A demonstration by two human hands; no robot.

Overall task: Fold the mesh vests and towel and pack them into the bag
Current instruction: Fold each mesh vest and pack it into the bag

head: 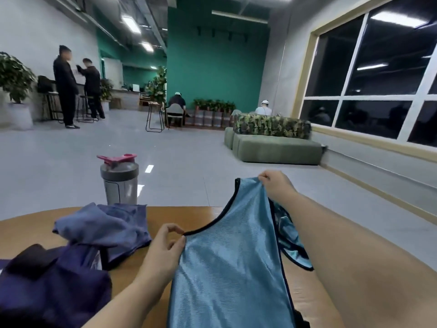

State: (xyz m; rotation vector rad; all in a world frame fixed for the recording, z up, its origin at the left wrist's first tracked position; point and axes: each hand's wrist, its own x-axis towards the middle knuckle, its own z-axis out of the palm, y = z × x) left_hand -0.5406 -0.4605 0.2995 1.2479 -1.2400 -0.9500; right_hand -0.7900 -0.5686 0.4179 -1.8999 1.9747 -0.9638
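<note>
wooden table (201, 215) bears towel (106, 224); bag (47, 287); shaker bottle (120, 179)

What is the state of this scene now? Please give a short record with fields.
left hand: left hand pinches one shoulder strap of the light blue mesh vest
right hand: right hand pinches the other strap, held higher
towel: blue-grey towel lies crumpled on the wooden table
bag: dark purple bag at the near left
other: shaker bottle stands behind the towel
</note>
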